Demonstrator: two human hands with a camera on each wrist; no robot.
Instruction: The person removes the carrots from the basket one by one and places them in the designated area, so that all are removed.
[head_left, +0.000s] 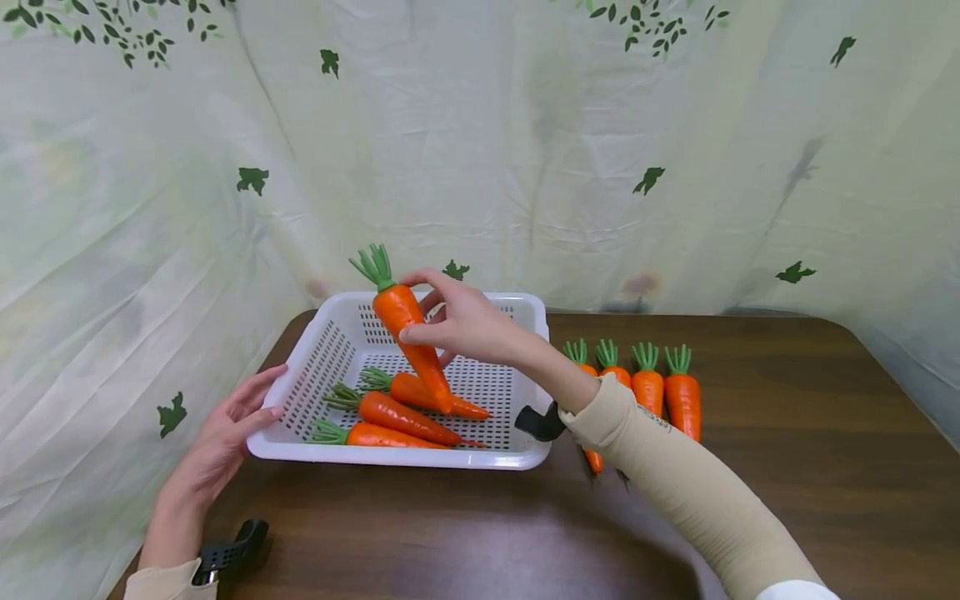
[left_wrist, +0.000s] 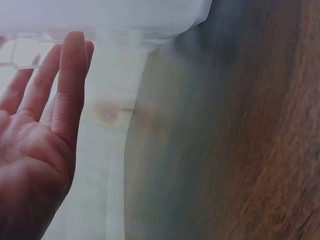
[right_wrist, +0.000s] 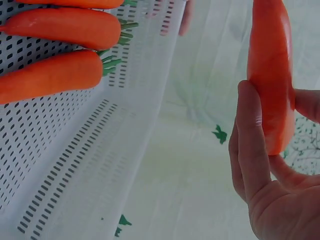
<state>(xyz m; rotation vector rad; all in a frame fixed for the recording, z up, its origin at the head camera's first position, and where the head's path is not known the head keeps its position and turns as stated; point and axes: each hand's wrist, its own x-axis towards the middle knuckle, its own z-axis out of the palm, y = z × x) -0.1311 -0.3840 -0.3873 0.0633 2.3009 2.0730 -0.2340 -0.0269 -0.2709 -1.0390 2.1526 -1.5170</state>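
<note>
My right hand (head_left: 468, 321) holds an orange carrot (head_left: 401, 317) with green stalks between thumb and fingers, above the white basket (head_left: 405, 460). The carrot slants with its stalks up and its tip low over the others. Inside the basket lie three carrots, among them a middle carrot (head_left: 397, 414) and a front carrot (head_left: 386, 435). In the right wrist view the held carrot (right_wrist: 272, 75) is apart from the basket wall (right_wrist: 140, 130). My left hand (head_left: 225, 433) rests against the basket's left side, fingers straight in the left wrist view and thumb at the rim.
On the brown wooden table (head_left: 787, 417), several more carrots (head_left: 682, 400) lie in a row right of the basket, partly hidden by my right forearm. A pale leaf-patterned sheet (head_left: 480, 150) hangs behind the table and along its left side.
</note>
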